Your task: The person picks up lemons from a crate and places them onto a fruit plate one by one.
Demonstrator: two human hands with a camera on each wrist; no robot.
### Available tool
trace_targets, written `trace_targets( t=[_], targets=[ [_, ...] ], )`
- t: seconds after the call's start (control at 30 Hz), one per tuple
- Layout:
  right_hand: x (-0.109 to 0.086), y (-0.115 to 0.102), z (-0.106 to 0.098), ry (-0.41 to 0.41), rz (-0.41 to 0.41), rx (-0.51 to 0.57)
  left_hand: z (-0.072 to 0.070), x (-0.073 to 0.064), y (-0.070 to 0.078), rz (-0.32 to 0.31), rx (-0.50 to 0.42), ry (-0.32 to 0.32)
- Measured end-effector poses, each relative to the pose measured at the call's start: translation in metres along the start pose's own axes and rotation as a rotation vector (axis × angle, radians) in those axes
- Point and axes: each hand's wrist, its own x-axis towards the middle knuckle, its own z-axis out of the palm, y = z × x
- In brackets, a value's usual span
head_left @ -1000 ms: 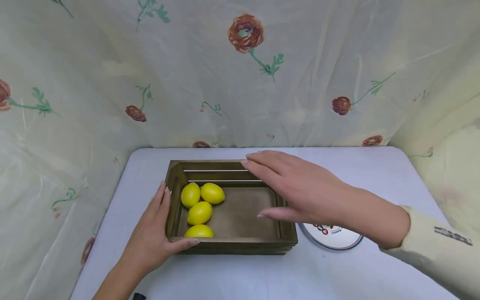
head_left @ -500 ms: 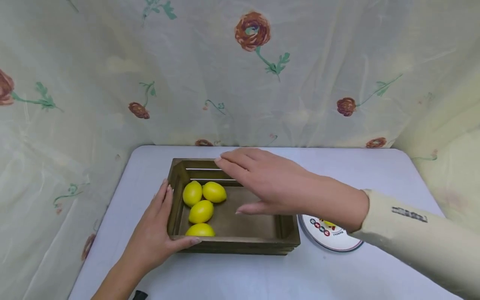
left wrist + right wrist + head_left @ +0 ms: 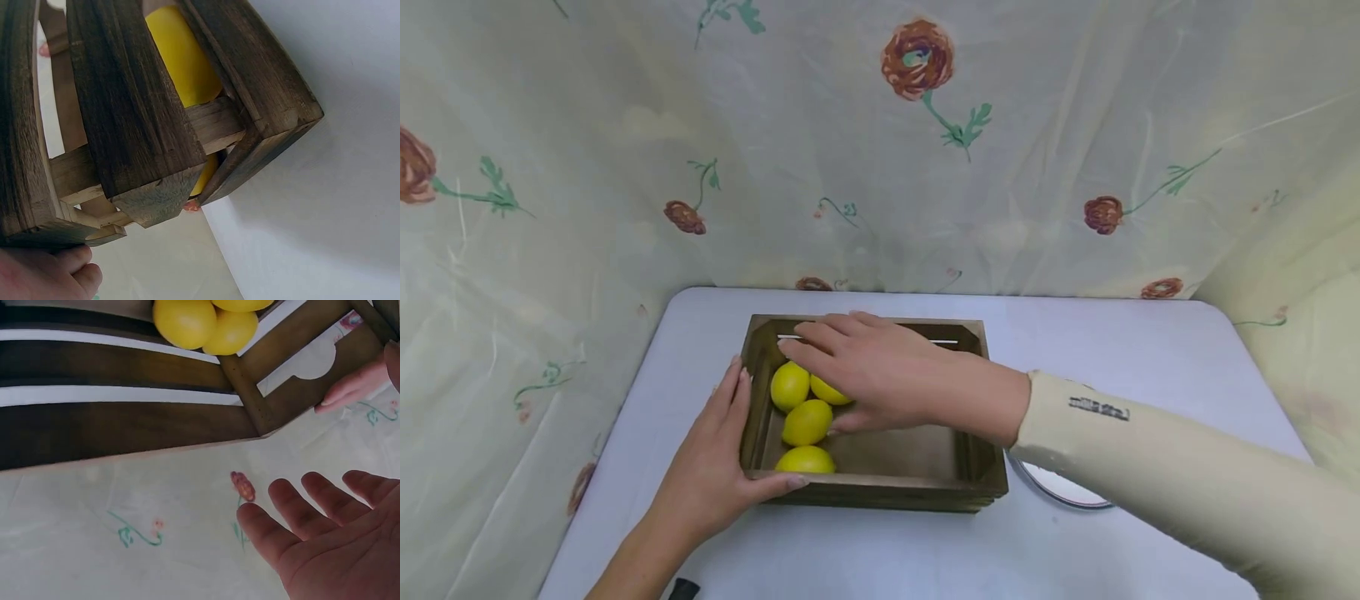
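Several yellow lemons [image 3: 807, 422] lie in the left part of a dark brown slatted wooden crate [image 3: 895, 492]. My left hand [image 3: 715, 450] holds the crate's front left corner, its fingers along the left side and its thumb on the front rim. In the left wrist view, yellow lemons [image 3: 184, 56] show between the slats. Over the lemons hovers my right hand [image 3: 880, 375], fingers extended and spread, with nothing in it. The hand partly covers the back lemon in the head view. In the right wrist view the palm faces down, apart from the lemons [image 3: 184, 322].
A white plate [image 3: 1063, 487] with a dark rim stands right of the crate, mostly hidden by the sleeve [image 3: 1120, 450]. The crate rests on a white-covered table [image 3: 880, 550]. Floral curtains [image 3: 820, 150] enclose the back and sides. A small black object [image 3: 683, 588] lies at the front left.
My right hand has moved left, from above the crate's right side to over the lemons. The sleeve now covers more of the plate. My left hand stays on the crate's corner.
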Motion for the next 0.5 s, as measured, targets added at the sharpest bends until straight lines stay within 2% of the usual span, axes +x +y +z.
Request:
trace_targets(
  t=[0.23,0.5],
  targets=[
    [0.020,0.001,0.012,-0.044,0.027,0.020,-0.002,-0.001,-0.002,0.014,0.008,0.009],
    [0.043,0.010,0.022,-0.204,0.120,0.019,-0.001,-0.001,-0.003,0.008,0.017,0.011]
  ],
)
